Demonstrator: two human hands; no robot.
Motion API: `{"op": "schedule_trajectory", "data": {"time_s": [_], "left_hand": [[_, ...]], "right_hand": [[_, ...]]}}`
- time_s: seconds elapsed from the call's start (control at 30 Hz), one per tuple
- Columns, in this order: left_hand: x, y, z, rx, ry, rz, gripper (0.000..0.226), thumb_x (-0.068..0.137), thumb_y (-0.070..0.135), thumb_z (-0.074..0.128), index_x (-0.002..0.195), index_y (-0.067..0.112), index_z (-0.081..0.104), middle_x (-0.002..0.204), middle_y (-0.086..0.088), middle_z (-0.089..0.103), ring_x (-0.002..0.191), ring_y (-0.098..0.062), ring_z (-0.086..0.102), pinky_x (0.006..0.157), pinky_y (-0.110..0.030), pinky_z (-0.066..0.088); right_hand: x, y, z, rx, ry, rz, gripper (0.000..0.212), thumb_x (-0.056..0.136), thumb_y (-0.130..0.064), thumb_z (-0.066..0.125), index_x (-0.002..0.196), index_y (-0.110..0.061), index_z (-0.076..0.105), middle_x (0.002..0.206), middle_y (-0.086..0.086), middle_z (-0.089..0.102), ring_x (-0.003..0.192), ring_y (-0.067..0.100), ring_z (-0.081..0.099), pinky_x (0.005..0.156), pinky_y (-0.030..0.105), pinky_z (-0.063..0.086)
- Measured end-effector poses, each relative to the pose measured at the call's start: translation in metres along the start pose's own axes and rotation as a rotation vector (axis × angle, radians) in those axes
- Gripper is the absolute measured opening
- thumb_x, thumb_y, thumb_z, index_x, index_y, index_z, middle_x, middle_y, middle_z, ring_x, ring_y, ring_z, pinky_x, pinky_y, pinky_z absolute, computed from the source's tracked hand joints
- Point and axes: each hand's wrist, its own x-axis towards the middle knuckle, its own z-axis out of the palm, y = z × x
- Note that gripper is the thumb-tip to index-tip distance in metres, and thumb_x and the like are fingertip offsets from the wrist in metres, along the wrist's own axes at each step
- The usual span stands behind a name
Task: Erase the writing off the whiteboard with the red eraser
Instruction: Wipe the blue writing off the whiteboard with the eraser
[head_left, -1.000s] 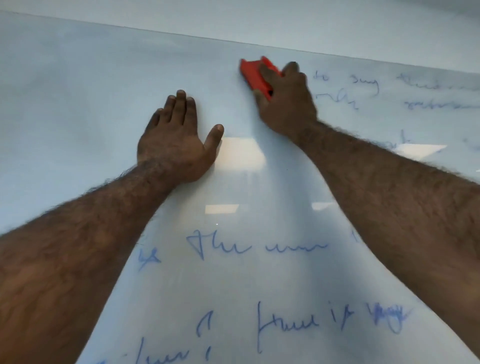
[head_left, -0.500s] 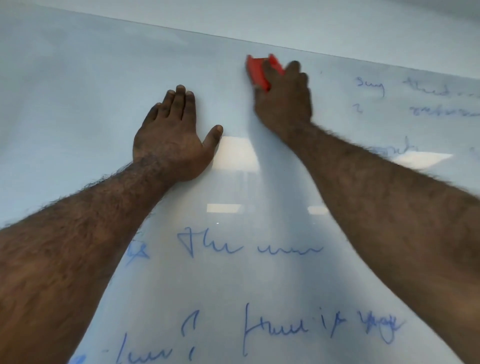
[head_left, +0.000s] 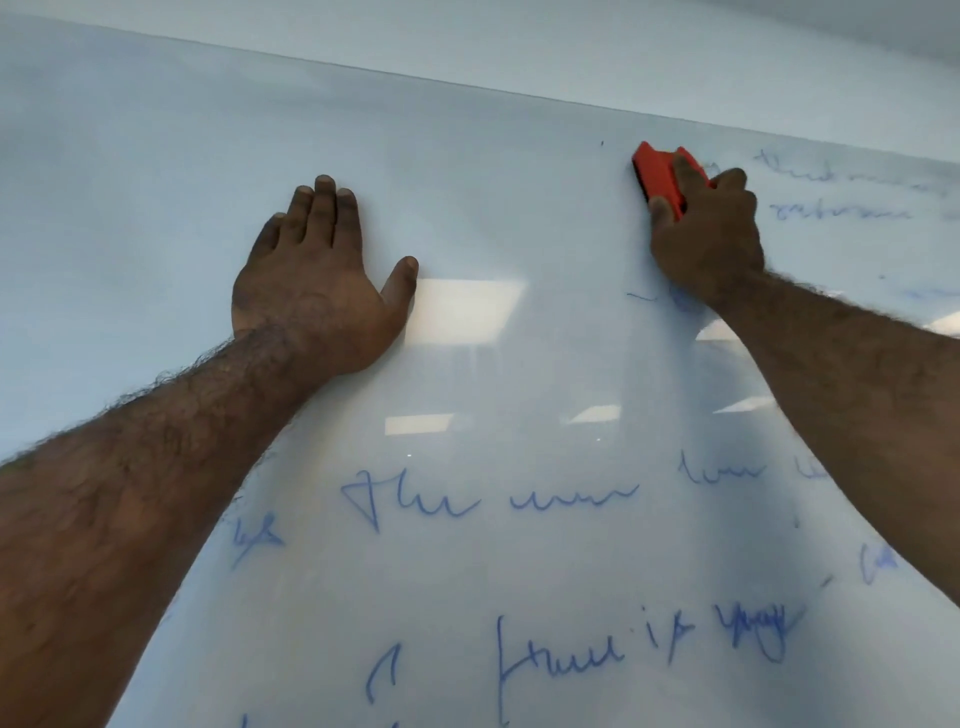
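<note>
The whiteboard (head_left: 156, 208) fills the view, its top edge running across the upper part. My right hand (head_left: 711, 234) grips the red eraser (head_left: 658, 176) against the board near the top right, fingers curled over its back. Just right of the eraser are two lines of blue writing (head_left: 841, 213). More blue writing (head_left: 493, 499) runs across the middle, and another line (head_left: 649, 649) lies lower down. My left hand (head_left: 317, 280) lies flat on the board to the left, fingers straight and thumb spread.
The wall (head_left: 623, 41) shows above the board's top edge. Bright ceiling-light reflections (head_left: 462, 306) lie on the glossy surface between my hands. My forearms cover parts of the lower left and right of the board.
My right hand has carried the eraser rightward along the top of the board, and the words nearest it at the upper right are gone. My left hand has stayed flat in place.
</note>
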Motion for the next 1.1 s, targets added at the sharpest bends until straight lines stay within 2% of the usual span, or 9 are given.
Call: {"op": "schedule_trajectory", "data": {"time_s": [0.13,0.2,0.33,0.47,0.63,0.83,0.93,1.03,1.1], "left_hand": [[0.0,0.002,-0.002,0.017,-0.017,-0.012,0.084,0.095,0.062,0.014,0.158,0.008,0.001,0.166,-0.007,-0.005,0.153,-0.019,-0.005,0.124,-0.037,0.002],[0.0,0.006,-0.003,0.031,-0.034,-0.024,0.083,0.096,0.059,0.017,0.157,0.005,0.002,0.166,-0.01,-0.004,0.153,-0.022,-0.004,0.124,-0.039,0.002],[0.002,0.024,-0.003,0.014,-0.038,-0.088,0.082,0.095,0.049,0.023,0.155,-0.002,0.004,0.164,-0.019,-0.002,0.153,-0.029,-0.002,0.124,-0.042,0.003],[0.007,0.046,-0.004,-0.018,-0.049,-0.061,0.089,0.08,0.048,0.01,0.157,0.001,0.004,0.165,-0.015,-0.004,0.153,-0.025,-0.003,0.124,-0.039,0.002],[0.013,0.085,0.002,-0.039,-0.065,-0.009,0.087,0.08,0.044,0.009,0.158,0.005,0.004,0.166,-0.009,-0.006,0.153,-0.019,-0.004,0.124,-0.036,0.002],[0.016,0.092,0.007,-0.014,-0.046,-0.04,0.085,0.081,0.044,0.01,0.158,0.007,0.007,0.166,-0.008,-0.003,0.153,-0.019,-0.002,0.124,-0.036,0.003],[0.014,0.097,0.007,-0.009,-0.054,-0.037,0.085,0.081,0.043,0.01,0.158,0.006,0.007,0.166,-0.008,-0.002,0.153,-0.019,-0.001,0.124,-0.035,0.003],[0.012,0.098,0.007,-0.002,-0.054,-0.046,0.084,0.082,0.042,0.009,0.158,0.007,0.007,0.166,-0.007,-0.002,0.153,-0.018,-0.002,0.124,-0.034,0.002],[0.012,0.098,0.007,-0.006,-0.055,-0.044,0.084,0.082,0.041,0.009,0.158,0.007,0.007,0.166,-0.007,-0.002,0.153,-0.018,-0.002,0.124,-0.034,0.002]], "right_hand": [[0.005,-0.001,-0.001,-0.033,0.015,0.234,0.057,0.099,-0.039,0.043,0.151,-0.021,0.027,0.142,0.022,0.032,0.127,0.043,0.036,0.102,0.05,0.037],[0.007,-0.022,0.001,-0.052,0.033,0.25,0.055,0.099,-0.039,0.043,0.149,-0.021,0.03,0.144,0.021,0.032,0.127,0.042,0.037,0.102,0.048,0.037],[-0.002,-0.068,0.009,0.025,0.057,-0.118,0.052,0.098,-0.035,0.046,0.148,-0.03,0.033,0.139,0.023,0.038,0.117,0.045,0.044,0.095,0.05,0.042],[-0.012,-0.094,0.014,0.103,0.05,-0.486,0.056,0.097,-0.039,0.046,0.15,-0.029,0.033,0.137,0.019,0.042,0.111,0.04,0.047,0.091,0.045,0.044],[0.014,-0.055,0.014,0.118,-0.067,-0.641,0.059,0.098,-0.046,0.042,0.152,-0.029,0.028,0.134,0.013,0.042,0.114,0.031,0.045,0.094,0.039,0.043],[0.071,0.062,0.005,0.08,-0.061,-0.393,0.058,0.099,-0.043,0.046,0.152,-0.029,0.029,0.134,0.02,0.041,0.119,0.039,0.043,0.1,0.044,0.04],[0.086,0.115,0.001,0.008,-0.051,-0.159,0.059,0.099,-0.044,0.043,0.153,-0.027,0.026,0.138,0.023,0.036,0.124,0.043,0.039,0.103,0.048,0.039],[0.086,0.124,0.001,-0.041,-0.02,0.144,0.055,0.1,-0.042,0.04,0.149,-0.021,0.029,0.14,0.023,0.033,0.126,0.043,0.038,0.103,0.05,0.037],[0.084,0.103,-0.002,0.013,-0.013,0.226,0.049,0.101,-0.04,0.037,0.145,-0.017,0.036,0.14,0.022,0.034,0.126,0.042,0.038,0.103,0.048,0.036]]}}
